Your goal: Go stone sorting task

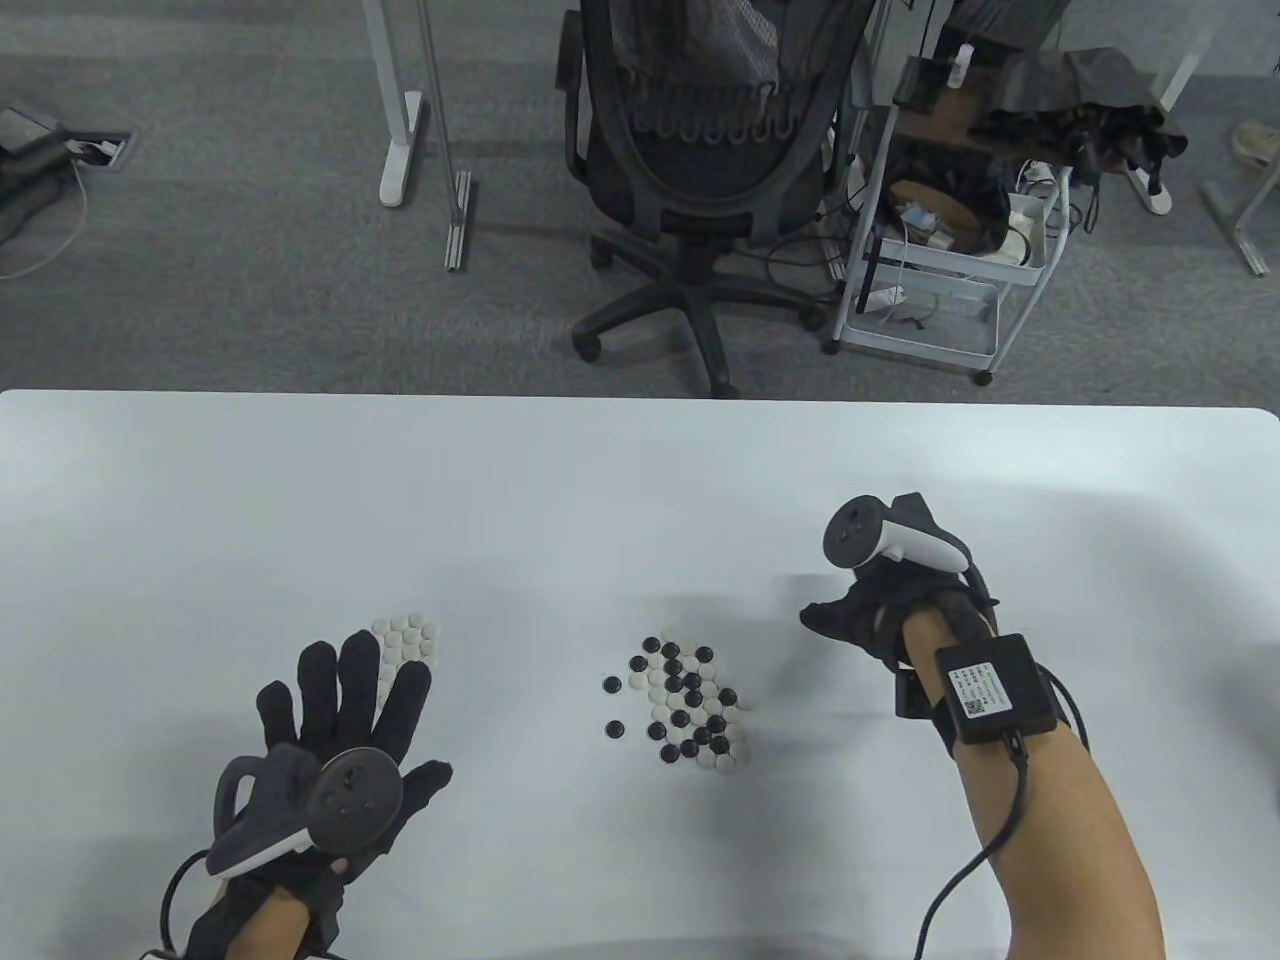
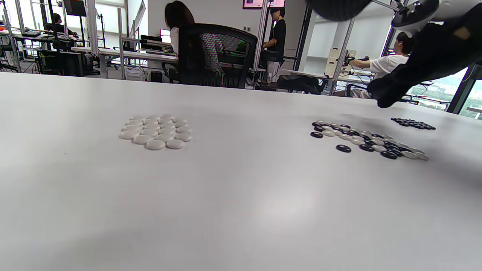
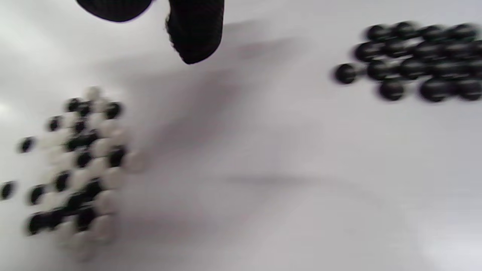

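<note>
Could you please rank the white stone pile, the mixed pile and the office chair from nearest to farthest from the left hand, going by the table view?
1. The white stone pile, just beyond the fingertips of the left hand, partly hidden by them.
2. The mixed pile, at the table's centre, to that hand's right.
3. The office chair, on the floor past the table's far edge.

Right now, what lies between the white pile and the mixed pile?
Only bare table: the left wrist view shows nothing between the white pile and the mixed pile.
</note>
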